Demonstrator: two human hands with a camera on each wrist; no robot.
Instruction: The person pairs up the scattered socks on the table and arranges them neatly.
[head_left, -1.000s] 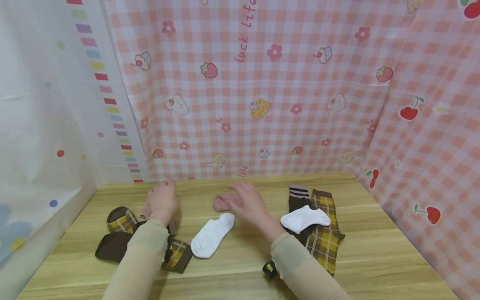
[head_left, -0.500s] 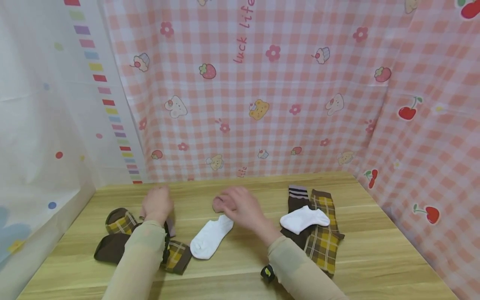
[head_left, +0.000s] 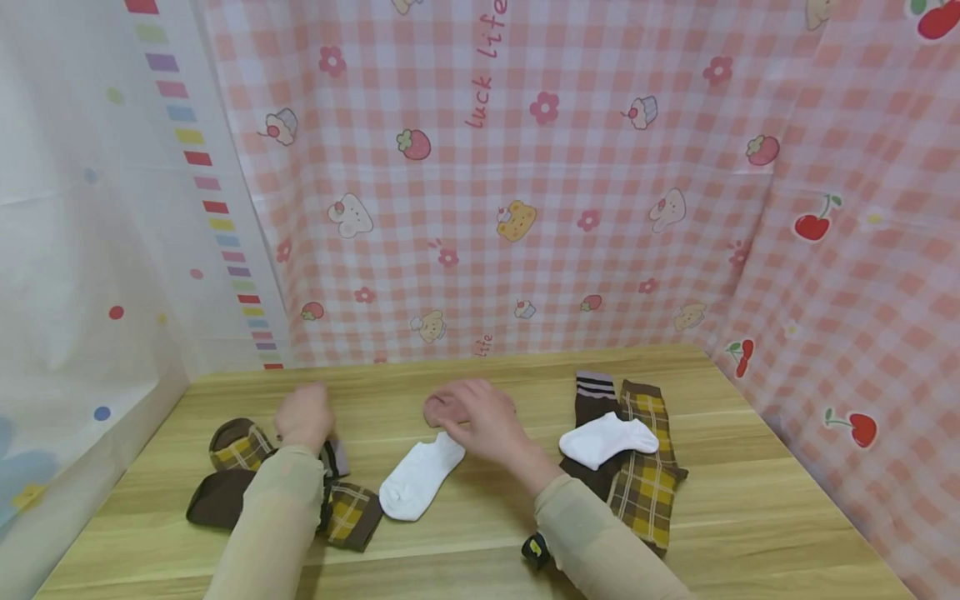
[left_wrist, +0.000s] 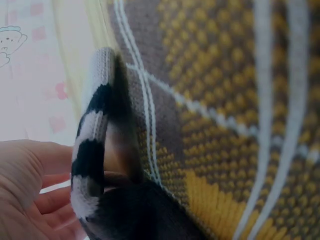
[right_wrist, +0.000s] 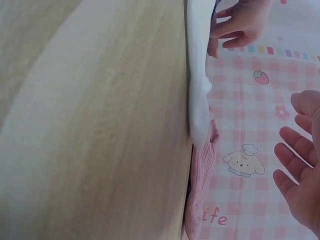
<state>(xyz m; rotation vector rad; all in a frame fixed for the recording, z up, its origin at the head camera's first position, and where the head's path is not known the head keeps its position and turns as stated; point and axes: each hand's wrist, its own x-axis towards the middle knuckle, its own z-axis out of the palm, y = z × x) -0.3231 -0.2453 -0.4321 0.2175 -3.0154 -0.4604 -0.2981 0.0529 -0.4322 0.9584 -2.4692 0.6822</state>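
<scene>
My left hand (head_left: pixel 306 415) is low at the back of the left sock pile. In the left wrist view its bent fingers reach behind the striped cuff of a dark sock (left_wrist: pixel 90 125), which hides the fingertips; I cannot tell whether they grip anything. My right hand (head_left: pixel 483 421) hovers by a pink sock (head_left: pixel 442 408), partly covering it in the head view. Its fingers (right_wrist: pixel 297 150) are spread loosely and hold nothing in the right wrist view, apart from the pink sock (right_wrist: pixel 200 185). A white ankle sock (head_left: pixel 420 479) lies between the arms.
Left, a brown-and-yellow plaid sock (head_left: pixel 352 512) and a dark brown sock (head_left: pixel 217 498) lie in a loose pile. Right, another white sock (head_left: pixel 607 439) rests across a striped dark sock (head_left: pixel 595 400) and a plaid sock (head_left: pixel 648 475). Checked cloth (head_left: pixel 480 167) hangs behind the table.
My left hand has drawn back slightly toward me and left, and the pink sock once visible beside it is now mostly hidden. My right hand has come lower and nearer, over the other pink sock.
</scene>
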